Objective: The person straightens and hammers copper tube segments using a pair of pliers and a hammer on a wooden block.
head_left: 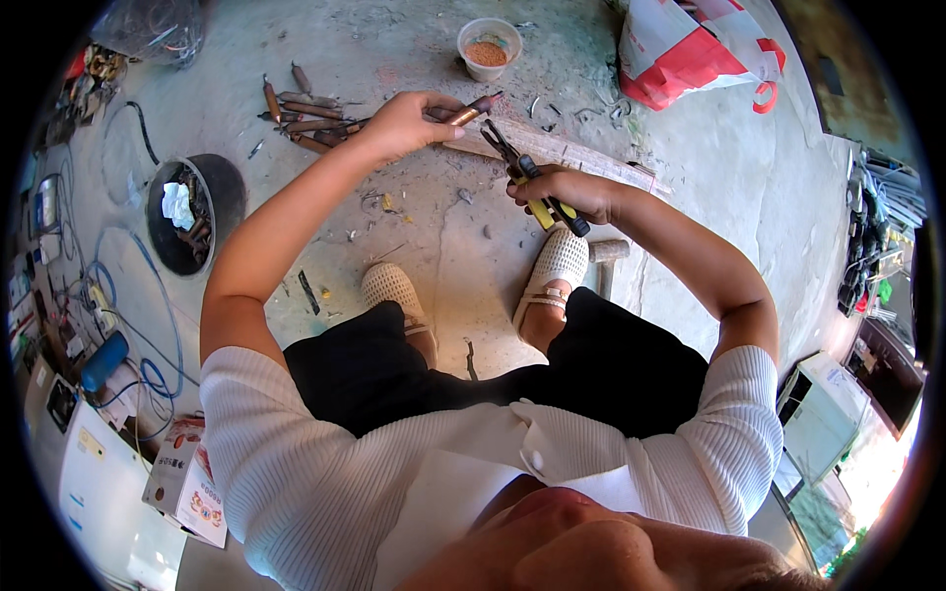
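Note:
My left hand (409,123) is closed around a copper-brown tube (467,114), whose darker, narrow end points to the right. Pliers with yellow and black handles (542,209) are gripped in my right hand (572,192). Their dark jaws point up and left, just below the tube's tip and apart from it. Beneath both hands a long wooden board (562,148) lies on the floor. Several similar brown tubes (310,110) lie in a loose pile left of my left hand.
A black bucket (234,197) with scraps stands at the left. Beyond the board are a clear tub (490,71) of orange-brown grains and a red-and-white bag (680,54). A hammer (608,252) lies beside my right shoe. Metal bits litter the concrete floor; cables (148,256) trail at far left.

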{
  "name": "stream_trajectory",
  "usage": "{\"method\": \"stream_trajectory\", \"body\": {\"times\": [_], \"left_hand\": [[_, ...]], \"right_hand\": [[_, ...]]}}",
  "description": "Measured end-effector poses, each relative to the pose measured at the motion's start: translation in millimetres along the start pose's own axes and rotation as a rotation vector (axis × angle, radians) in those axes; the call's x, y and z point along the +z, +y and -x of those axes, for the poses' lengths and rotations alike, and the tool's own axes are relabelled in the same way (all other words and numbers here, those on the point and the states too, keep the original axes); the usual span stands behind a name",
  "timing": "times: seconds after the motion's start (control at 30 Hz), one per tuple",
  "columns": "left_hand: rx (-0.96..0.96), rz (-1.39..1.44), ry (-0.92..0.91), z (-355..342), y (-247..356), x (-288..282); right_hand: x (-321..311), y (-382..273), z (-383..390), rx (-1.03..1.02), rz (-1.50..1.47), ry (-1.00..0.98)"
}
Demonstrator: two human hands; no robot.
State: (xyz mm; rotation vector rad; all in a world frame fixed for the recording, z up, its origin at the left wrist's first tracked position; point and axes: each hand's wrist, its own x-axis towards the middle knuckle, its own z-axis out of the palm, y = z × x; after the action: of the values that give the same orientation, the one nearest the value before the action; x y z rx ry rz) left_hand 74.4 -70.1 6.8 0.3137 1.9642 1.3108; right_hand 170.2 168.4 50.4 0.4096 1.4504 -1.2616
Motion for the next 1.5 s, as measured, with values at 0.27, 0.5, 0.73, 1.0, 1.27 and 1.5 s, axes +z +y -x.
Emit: {"method": "stream_trajectory", "body": {"times": [0.27, 0.5, 0.73, 1.0, 1.27, 1.5], "left_hand": [[0.039, -0.253, 0.06, 6, 16, 6], [0.246, -0.38, 0.239, 6, 15, 13], [0.299, -0.626, 0.294, 11, 25, 14], [0.319, -0.636, 0.316, 13, 29, 14], [0.317, -0.64, 0.33, 13, 30, 14], [0.34, -0.65, 0.337, 10, 23, 16]], "right_hand": [[1, -5, 3, 0.029, 0.01, -0.04], [3, -8, 4, 0.031, -0.116, -0.053], [4, -7, 3, 0.008, -0.159, -0.044], [2, -5, -2, 0.021, -0.125, -0.04], [3, -7, -1, 0.016, -0.107, -0.023], [3, -7, 0, 0.018, -0.135, -0.019]]}}
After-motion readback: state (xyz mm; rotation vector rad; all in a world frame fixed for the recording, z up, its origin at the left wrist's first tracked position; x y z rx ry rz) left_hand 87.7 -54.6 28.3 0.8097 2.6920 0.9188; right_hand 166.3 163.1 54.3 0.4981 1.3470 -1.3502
